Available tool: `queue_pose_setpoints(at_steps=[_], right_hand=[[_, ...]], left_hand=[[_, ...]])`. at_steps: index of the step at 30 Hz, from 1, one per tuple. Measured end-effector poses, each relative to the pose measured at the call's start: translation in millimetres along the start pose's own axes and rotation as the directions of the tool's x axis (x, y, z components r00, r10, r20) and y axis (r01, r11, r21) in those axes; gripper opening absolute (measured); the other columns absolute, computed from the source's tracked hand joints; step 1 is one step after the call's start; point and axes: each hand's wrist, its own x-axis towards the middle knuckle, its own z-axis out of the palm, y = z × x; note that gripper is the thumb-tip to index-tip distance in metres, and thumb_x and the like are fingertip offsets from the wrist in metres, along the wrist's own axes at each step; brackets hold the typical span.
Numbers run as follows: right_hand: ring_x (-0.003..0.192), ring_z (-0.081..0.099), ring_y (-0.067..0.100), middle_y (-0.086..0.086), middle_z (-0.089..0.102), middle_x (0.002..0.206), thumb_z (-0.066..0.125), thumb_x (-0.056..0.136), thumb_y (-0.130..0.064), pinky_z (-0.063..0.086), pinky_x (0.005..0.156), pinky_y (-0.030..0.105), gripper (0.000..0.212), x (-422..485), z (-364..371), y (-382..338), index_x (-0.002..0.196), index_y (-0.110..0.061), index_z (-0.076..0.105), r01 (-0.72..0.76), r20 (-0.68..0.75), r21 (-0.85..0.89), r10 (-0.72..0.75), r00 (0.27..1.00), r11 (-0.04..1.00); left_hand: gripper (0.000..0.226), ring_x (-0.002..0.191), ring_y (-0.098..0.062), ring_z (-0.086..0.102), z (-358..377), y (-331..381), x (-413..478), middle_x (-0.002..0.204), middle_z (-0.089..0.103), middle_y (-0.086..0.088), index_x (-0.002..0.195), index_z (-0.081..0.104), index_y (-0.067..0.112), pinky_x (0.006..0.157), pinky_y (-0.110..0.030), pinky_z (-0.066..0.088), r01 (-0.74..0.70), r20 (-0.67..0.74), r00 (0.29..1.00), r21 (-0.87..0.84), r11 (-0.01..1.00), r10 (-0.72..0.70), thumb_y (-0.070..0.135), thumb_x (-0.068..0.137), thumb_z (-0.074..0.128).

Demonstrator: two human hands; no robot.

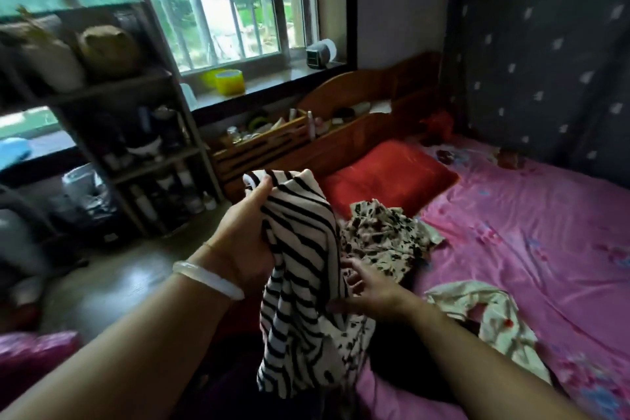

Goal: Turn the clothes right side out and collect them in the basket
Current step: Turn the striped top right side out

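Head view. At centre frame, our left grip (245, 232) grasps the top edge of the striped top (300, 266) and holds it raised. We judge this lets the cloth hang free for turning. Our right grip (368, 286) touches its lower fold; we cannot tell whether it pinches. Count: three garments. One striped top is held, while one spotted garment (385, 239) and one cream floral garment (487, 310) lie on the pink bed (528, 232). Baskets in view: none.

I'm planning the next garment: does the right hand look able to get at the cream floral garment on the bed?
Probably yes: the cream floral garment lies uncovered on the pink sheet close to the right hand, which need only release the striped shirt.
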Motion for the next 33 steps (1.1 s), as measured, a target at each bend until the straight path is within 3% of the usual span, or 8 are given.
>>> queue_pose_setpoints(at_steps=[3,9,12,15,18,27,30,33], right_hand=[[0.084,0.063,0.021,0.000,0.067,0.092,0.066,0.064,-0.052,0.055,0.077,0.045,0.037,15,43,-15,0.092,-0.027,0.066,0.112,-0.152,0.014,-0.109,0.982,0.994],[0.079,0.065,0.026,0.013,0.069,0.093,0.047,0.093,-0.016,0.054,0.070,0.031,0.025,27,7,-55,0.079,-0.013,0.068,0.054,-0.449,0.624,0.300,0.842,0.780],[0.048,0.065,0.014,0.006,0.067,0.055,0.042,0.098,-0.019,0.055,0.049,0.024,0.047,16,-12,-90,0.059,-0.010,0.067,0.138,-0.322,0.818,0.246,0.914,0.559],[0.064,0.070,0.017,0.008,0.071,0.069,0.045,0.099,-0.028,0.057,0.077,0.032,0.054,17,-24,-115,0.056,-0.009,0.072,0.161,-0.282,0.864,0.193,0.940,0.478],[0.086,0.065,0.024,0.009,0.067,0.086,0.054,0.094,-0.036,0.050,0.095,0.044,0.029,21,-37,-122,0.080,-0.013,0.065,0.173,-0.315,0.855,0.225,0.922,0.488],[0.056,0.059,0.013,0.007,0.053,0.057,0.041,0.096,-0.026,0.057,0.054,0.025,0.039,-2,-39,-152,0.074,0.001,0.057,-0.039,-0.021,0.950,0.187,0.982,0.311],[0.050,0.056,0.007,0.007,0.051,0.066,0.042,0.096,-0.018,0.048,0.041,0.011,0.042,-6,-14,-177,0.065,0.007,0.055,-0.115,0.090,0.965,0.112,0.990,0.237],[0.040,0.055,0.011,0.002,0.051,0.055,0.046,0.097,-0.019,0.048,0.041,0.022,0.033,3,1,-183,0.067,-0.008,0.047,-0.031,0.004,0.969,0.107,0.994,0.247]], left_hand=[[0.058,0.121,-0.028,0.057,-15,14,-16,0.129,0.061,-0.016,0.129,0.056,0.009,0.106,-0.040,0.041,-0.008,0.086,0.996,0.011,1.000,0.007,0.053,0.095,0.040],[0.047,0.098,-0.014,0.069,-86,22,-24,0.105,0.074,-0.003,0.103,0.070,0.018,0.085,-0.029,0.050,-0.152,-0.124,0.971,0.330,0.932,0.203,0.058,0.087,0.050],[0.034,0.092,-0.013,0.066,-112,0,-24,0.100,0.070,-0.002,0.098,0.066,0.021,0.080,-0.028,0.052,-0.090,-0.099,0.983,0.482,0.871,0.156,0.049,0.093,0.047],[0.043,0.079,-0.013,0.071,-126,-23,-25,0.092,0.074,-0.007,0.104,0.067,0.010,0.063,-0.022,0.055,-0.096,0.052,0.995,0.510,0.854,0.081,0.041,0.076,0.073],[0.086,0.099,-0.016,0.069,-146,-37,-21,0.109,0.073,-0.006,0.119,0.064,0.013,0.076,-0.023,0.054,-0.162,0.169,0.983,0.573,0.803,0.078,0.045,0.045,0.092],[0.150,0.124,-0.030,0.051,-164,-53,6,0.139,0.046,-0.018,0.148,0.017,0.030,0.101,-0.045,0.046,-0.084,-0.285,0.915,0.559,0.825,0.286,0.037,0.019,0.093],[0.134,0.137,-0.030,0.033,-115,-64,0,0.150,0.029,-0.017,0.149,0.022,0.020,0.111,-0.043,0.036,0.001,-0.251,0.945,0.643,0.766,0.209,0.031,0.037,0.094],[0.109,0.110,-0.031,0.062,-88,-91,-8,0.133,0.052,-0.026,0.133,0.044,0.001,0.087,-0.041,0.054,0.005,-0.033,0.999,0.428,0.904,0.010,0.045,0.045,0.092]])
